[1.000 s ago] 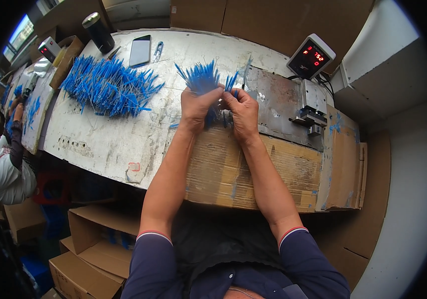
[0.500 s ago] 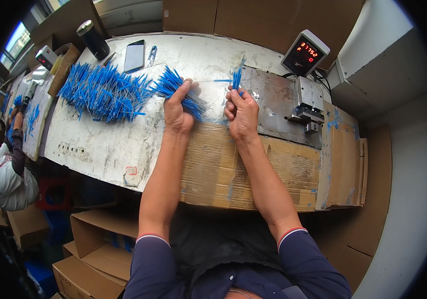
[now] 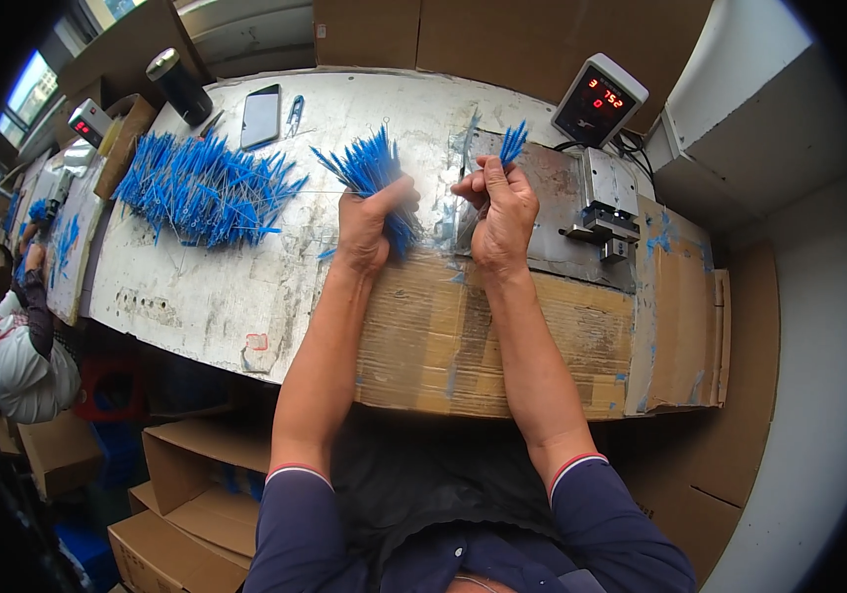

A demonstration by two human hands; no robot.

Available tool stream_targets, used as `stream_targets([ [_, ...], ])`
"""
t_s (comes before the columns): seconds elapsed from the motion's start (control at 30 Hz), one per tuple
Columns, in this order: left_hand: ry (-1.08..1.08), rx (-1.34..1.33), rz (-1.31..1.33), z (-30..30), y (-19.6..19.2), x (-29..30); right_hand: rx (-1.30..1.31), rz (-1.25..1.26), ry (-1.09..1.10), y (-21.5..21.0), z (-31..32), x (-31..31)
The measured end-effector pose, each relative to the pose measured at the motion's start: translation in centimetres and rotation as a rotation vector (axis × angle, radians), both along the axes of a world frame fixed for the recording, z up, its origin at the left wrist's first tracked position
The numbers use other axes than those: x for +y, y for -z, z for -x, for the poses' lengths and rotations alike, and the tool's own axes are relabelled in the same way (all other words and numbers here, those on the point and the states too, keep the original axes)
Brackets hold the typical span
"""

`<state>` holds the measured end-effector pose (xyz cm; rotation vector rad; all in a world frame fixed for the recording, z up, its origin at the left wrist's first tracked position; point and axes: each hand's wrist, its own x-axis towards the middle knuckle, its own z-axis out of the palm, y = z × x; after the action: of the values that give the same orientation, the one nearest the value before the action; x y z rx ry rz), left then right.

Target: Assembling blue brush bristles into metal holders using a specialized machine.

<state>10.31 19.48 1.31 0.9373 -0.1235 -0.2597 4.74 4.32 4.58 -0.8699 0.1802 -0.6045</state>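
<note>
Left hand (image 3: 364, 222) fists a bundle of blue ties (image 3: 372, 170) upright, ready to draw from | right hand (image 3: 497, 203) pinches a few ties (image 3: 512, 140) — fanned for sorting | loose pile (image 3: 201, 188) waits left.

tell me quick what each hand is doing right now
Left hand: closed around a big bundle of blue strands.
Right hand: closed, pinching a small tuft of blue strands.

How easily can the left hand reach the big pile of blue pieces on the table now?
Probably not freely: the left hand is closed on a blue bundle, though nothing lies between it and the pile.
</note>
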Motion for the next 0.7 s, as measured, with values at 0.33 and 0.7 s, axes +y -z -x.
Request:
stream_targets([
  [0.33, 0.137, -0.095, -0.131, 1.7, -1.5, -0.7, 0.228, 0.233, -0.228, -0.8, 0.7, 1.5],
  [0.7, 0.177, -0.127, -0.176, 1.8, -1.4, -0.6, 0.178, 0.186, -0.224, -0.3, 0.6, 1.7],
])
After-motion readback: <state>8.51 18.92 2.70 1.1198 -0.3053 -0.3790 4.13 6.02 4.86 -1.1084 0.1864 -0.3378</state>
